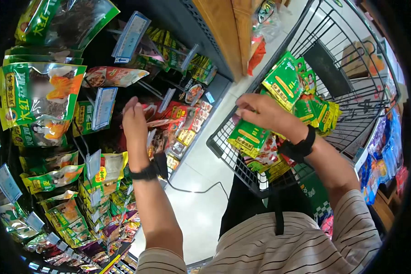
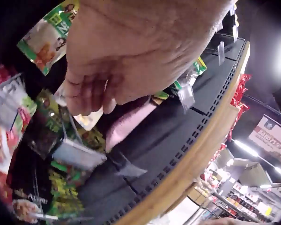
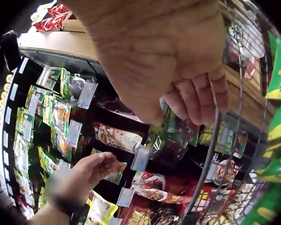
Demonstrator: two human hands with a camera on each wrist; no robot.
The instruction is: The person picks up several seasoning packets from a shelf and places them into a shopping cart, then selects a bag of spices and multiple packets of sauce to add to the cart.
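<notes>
My left hand reaches in among the hanging food packets, its fingers loosely bent and nothing visible in its grasp. A red-and-white packet hangs just above it, and red packets hang to its right. In the left wrist view, a pink packet lies below the fingertips. My right hand is over the near-left rim of a black wire cart, fingers relaxed and holding nothing visible. Green-and-yellow packets lie in the cart beyond it, and another green packet lies just below it.
Shelf rows of packets on hooks, with price tags sticking out, fill the left side. A wooden shelf post stands between shelf and cart. Pale floor shows below. A black cable loops from the left wristband.
</notes>
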